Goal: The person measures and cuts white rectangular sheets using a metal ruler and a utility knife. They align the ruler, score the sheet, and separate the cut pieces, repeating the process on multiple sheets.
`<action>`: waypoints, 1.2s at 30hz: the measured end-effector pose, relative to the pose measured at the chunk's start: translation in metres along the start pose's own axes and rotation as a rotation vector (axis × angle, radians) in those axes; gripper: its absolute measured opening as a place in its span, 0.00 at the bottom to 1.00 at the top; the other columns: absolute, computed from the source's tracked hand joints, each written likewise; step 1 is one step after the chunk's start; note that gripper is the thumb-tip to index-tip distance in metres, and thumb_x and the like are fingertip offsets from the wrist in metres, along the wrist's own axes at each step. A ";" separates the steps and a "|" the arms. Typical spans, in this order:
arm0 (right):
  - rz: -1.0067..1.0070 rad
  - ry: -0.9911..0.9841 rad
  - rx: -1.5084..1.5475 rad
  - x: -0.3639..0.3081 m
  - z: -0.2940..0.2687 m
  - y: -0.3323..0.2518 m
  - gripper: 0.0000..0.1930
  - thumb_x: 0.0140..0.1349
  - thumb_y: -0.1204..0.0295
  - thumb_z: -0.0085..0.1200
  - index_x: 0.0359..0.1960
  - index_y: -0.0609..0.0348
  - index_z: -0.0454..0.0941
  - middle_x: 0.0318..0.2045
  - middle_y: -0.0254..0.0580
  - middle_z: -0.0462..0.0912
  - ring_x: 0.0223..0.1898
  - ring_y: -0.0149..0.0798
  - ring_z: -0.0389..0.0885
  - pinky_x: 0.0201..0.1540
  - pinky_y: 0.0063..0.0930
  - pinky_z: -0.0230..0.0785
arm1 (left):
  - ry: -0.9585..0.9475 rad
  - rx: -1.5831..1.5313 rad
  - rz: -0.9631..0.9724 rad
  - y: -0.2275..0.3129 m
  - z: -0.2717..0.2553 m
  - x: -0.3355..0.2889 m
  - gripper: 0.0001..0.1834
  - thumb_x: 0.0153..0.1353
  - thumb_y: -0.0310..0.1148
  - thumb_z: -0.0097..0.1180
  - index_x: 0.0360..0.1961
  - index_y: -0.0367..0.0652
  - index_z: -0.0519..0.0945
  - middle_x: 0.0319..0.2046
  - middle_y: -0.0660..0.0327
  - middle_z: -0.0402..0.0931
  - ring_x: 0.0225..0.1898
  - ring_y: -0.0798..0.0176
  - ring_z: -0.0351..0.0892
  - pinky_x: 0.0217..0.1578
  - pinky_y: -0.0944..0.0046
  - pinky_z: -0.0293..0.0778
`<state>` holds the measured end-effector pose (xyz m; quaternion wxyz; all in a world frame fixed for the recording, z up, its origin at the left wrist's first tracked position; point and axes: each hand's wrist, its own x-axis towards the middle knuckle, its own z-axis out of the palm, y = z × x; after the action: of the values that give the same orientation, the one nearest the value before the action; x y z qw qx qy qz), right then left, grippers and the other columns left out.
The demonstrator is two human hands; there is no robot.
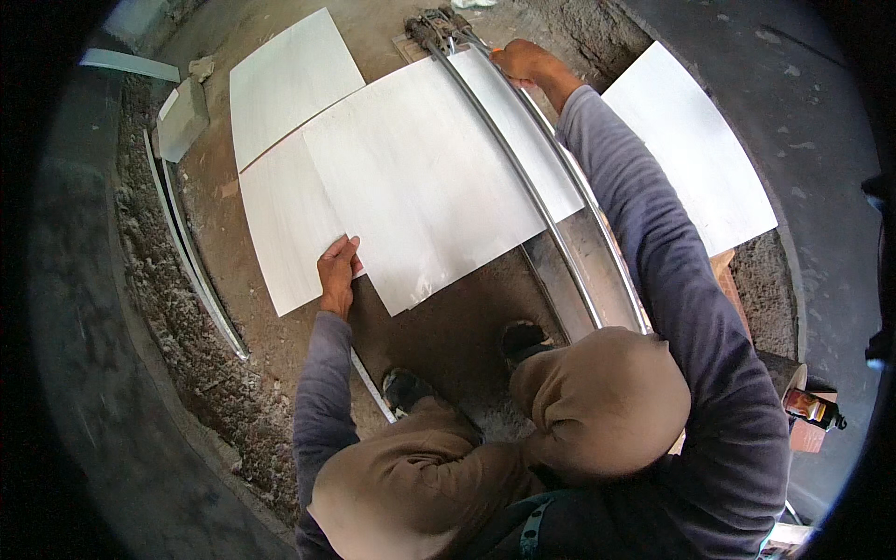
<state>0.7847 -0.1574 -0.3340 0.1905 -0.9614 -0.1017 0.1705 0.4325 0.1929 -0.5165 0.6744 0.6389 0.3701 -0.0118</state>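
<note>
A large white tile [411,177] lies beneath the two metal rails of a manual tile cutter [518,159]. Another white tile [289,219] sits partly under its left side. My left hand [338,273] is closed at the near edge of that left tile, thumb and fingers pinching it close to the overlap. Reaching far forward, my right hand [528,65] is curled beside the right rail, near the far end of the cutter. A bit of orange shows at its fingers, but what it grips is too small to make out. The cutter's dark head [439,33] is at the far end.
One white tile [297,84] lies far left, another [695,149] to the right. A metal strip [196,252] runs along the rough trench at left. My feet stand just before the tiles. A dark bottle [814,409] is at the lower right.
</note>
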 end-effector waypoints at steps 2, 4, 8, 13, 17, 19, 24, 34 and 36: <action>-0.004 0.030 -0.016 -0.001 0.006 0.003 0.26 0.67 0.55 0.44 0.21 0.63 0.82 0.21 0.51 0.84 0.25 0.51 0.84 0.37 0.50 0.75 | 0.006 -0.021 -0.009 -0.001 0.000 0.000 0.24 0.62 0.36 0.71 0.56 0.34 0.82 0.27 0.70 0.77 0.27 0.75 0.72 0.30 0.72 0.74; 0.018 0.086 -0.067 -0.004 0.014 0.006 0.26 0.67 0.54 0.45 0.29 0.66 0.86 0.29 0.56 0.88 0.33 0.56 0.88 0.44 0.51 0.77 | 0.008 -0.030 -0.007 -0.002 0.001 0.001 0.24 0.62 0.36 0.71 0.56 0.33 0.82 0.27 0.70 0.77 0.26 0.75 0.72 0.29 0.72 0.73; 0.100 0.160 -0.060 -0.012 0.026 0.008 0.29 0.68 0.51 0.46 0.51 0.68 0.83 0.54 0.63 0.82 0.57 0.60 0.82 0.61 0.48 0.73 | 0.019 -0.036 0.008 -0.004 0.002 0.003 0.25 0.62 0.36 0.71 0.56 0.33 0.82 0.27 0.69 0.77 0.25 0.74 0.72 0.28 0.71 0.73; 0.141 0.176 -0.018 -0.019 0.030 0.006 0.30 0.71 0.49 0.45 0.53 0.66 0.82 0.55 0.61 0.82 0.58 0.59 0.81 0.62 0.48 0.72 | 0.023 -0.046 0.014 -0.005 0.001 0.001 0.24 0.62 0.36 0.72 0.55 0.34 0.82 0.28 0.69 0.77 0.25 0.73 0.72 0.28 0.71 0.73; 0.123 0.164 -0.098 -0.021 0.032 0.007 0.30 0.71 0.48 0.46 0.53 0.67 0.82 0.54 0.61 0.83 0.58 0.59 0.81 0.61 0.48 0.72 | 0.039 -0.027 -0.001 -0.004 0.002 0.000 0.22 0.62 0.35 0.71 0.54 0.35 0.83 0.27 0.69 0.76 0.25 0.73 0.71 0.27 0.70 0.72; 0.127 0.228 -0.046 -0.020 0.034 0.009 0.30 0.71 0.48 0.46 0.52 0.67 0.83 0.53 0.61 0.83 0.57 0.60 0.82 0.60 0.49 0.73 | 0.033 -0.041 0.018 -0.002 0.004 0.001 0.21 0.62 0.35 0.71 0.53 0.35 0.84 0.26 0.70 0.76 0.24 0.73 0.71 0.27 0.70 0.71; 0.098 0.216 -0.087 -0.017 0.045 0.017 0.30 0.72 0.48 0.45 0.49 0.68 0.84 0.51 0.62 0.84 0.54 0.61 0.83 0.58 0.51 0.74 | 0.013 -0.065 0.022 -0.002 0.004 -0.001 0.19 0.63 0.34 0.70 0.52 0.35 0.84 0.26 0.70 0.76 0.24 0.73 0.70 0.27 0.69 0.71; 0.152 0.170 -0.059 -0.006 0.055 0.030 0.33 0.72 0.44 0.42 0.47 0.67 0.85 0.48 0.63 0.85 0.53 0.64 0.83 0.56 0.53 0.75 | 0.052 -0.029 -0.044 0.002 0.005 0.003 0.17 0.62 0.34 0.70 0.48 0.35 0.86 0.29 0.68 0.79 0.26 0.72 0.73 0.28 0.69 0.72; 0.081 0.283 -0.056 -0.007 0.056 0.030 0.34 0.72 0.44 0.42 0.47 0.68 0.84 0.48 0.64 0.85 0.53 0.64 0.83 0.56 0.53 0.75 | 0.021 -0.064 0.052 0.000 0.005 0.005 0.14 0.63 0.35 0.70 0.46 0.38 0.86 0.26 0.71 0.77 0.25 0.74 0.71 0.27 0.70 0.70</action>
<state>0.7615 -0.1679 -0.3931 0.1693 -0.9840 -0.0396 0.0377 0.4382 0.1910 -0.5198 0.6906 0.6265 0.3605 0.0245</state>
